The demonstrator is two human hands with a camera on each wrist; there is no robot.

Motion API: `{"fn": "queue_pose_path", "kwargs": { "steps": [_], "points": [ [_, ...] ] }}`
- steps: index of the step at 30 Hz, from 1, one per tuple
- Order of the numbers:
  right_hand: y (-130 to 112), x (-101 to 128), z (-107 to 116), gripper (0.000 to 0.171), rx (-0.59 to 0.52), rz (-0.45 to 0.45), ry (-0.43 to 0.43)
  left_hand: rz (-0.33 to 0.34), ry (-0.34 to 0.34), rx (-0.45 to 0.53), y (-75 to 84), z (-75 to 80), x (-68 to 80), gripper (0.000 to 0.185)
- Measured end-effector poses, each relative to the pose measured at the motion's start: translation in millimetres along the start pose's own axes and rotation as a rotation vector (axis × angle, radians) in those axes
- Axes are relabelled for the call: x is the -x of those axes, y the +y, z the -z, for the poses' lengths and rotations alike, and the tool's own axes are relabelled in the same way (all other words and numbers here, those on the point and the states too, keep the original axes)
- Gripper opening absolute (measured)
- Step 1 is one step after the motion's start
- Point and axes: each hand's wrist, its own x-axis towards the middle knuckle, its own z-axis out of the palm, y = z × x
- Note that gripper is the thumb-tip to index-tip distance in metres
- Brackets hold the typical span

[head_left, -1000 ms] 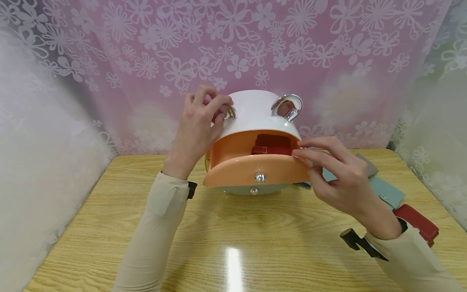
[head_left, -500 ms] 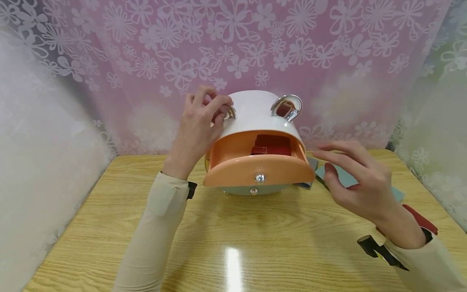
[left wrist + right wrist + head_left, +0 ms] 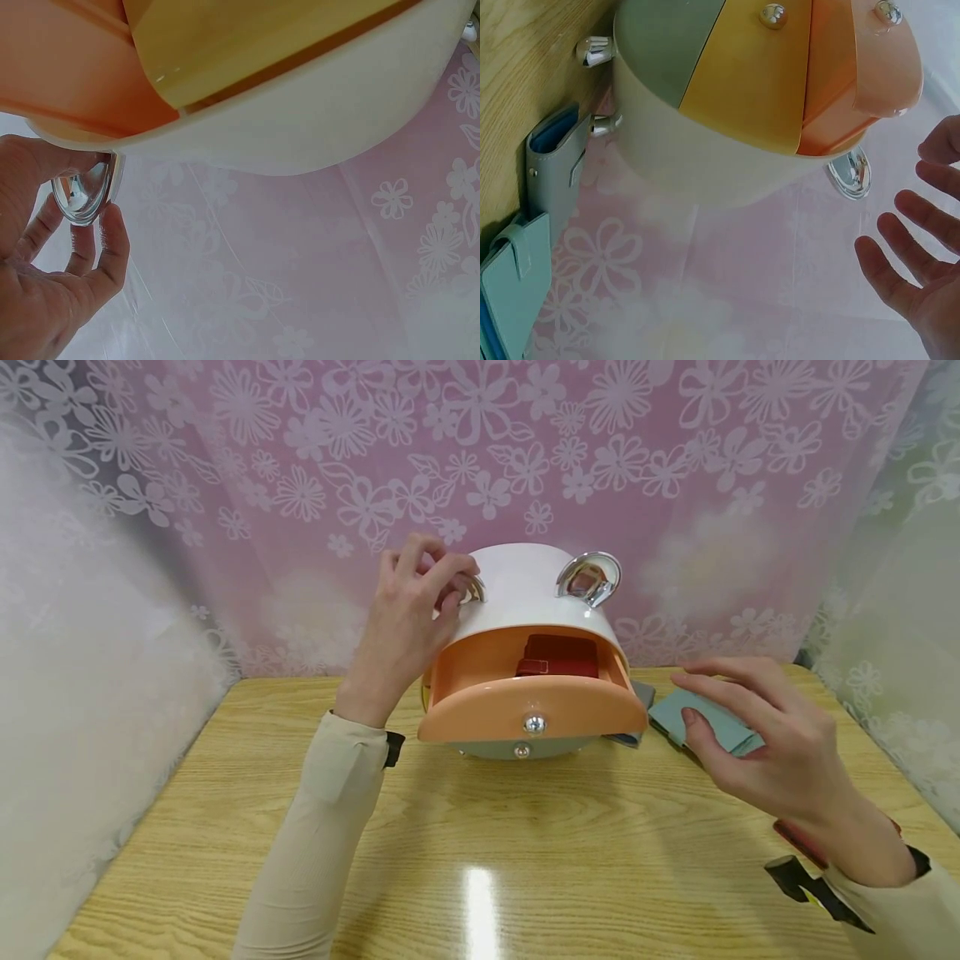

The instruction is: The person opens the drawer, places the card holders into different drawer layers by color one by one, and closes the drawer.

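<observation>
Clock read on the head view, 12 at the top, hub on the white cabinet [image 3: 517,589]. It stands on the wood-grain counter [image 3: 450,835], patterned fabric [image 3: 360,460] behind at 12.

Two hands, one engaged. Left hand [image 3: 412,602] at 10 o'clock, grasping the left chrome ring [image 3: 84,196] on the cabinet; the left wrist view shows thumb and fingertips on it. Right hand [image 3: 780,735] between 3 and 4, released, nothing held, fingers apart and clear of the cabinet.

Orange drawer [image 3: 480,714] pulled out toward 6, round silver knob [image 3: 534,724] on its front. Inside, right of its middle, a red wallet [image 3: 558,658], lower part hidden by the drawer front. Right chrome ring [image 3: 592,578] at 1 o'clock, untouched.

Aqua wallet [image 3: 697,718] lies between 3 and 4, partly behind the right hand as seen from above. Grey wallet [image 3: 555,165] nearer the cabinet, toward 4; right wrist view gives it just beside the aqua one. Red item [image 3: 798,842] farther out at 4, mostly covered by the right wrist.

Right wrist view also: yellow drawer [image 3: 742,82] next to the orange one, green drawer [image 3: 660,45] beyond, both flush. Silver feet under the cabinet. Pale sleeves at 8 and 4.
</observation>
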Motion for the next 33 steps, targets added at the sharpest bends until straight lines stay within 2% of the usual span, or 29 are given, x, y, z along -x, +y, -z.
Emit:
{"fn": "queue_pose_path", "kwargs": {
  "steps": [16,25,33],
  "points": [
    [9,12,21,0.058,0.115,-0.03,-0.102,0.011,-0.01,-0.01,0.0,0.3,0.0,0.022],
    [11,18,26,0.058,0.117,-0.039,-0.097,0.011,-0.012,-0.015,0.5,0.7,0.5,0.022],
    [17,30,34,0.058,0.139,-0.058,-0.144,0.013,-0.01,-0.005,0.4,0.4,0.3,0.023]
  ]
}}
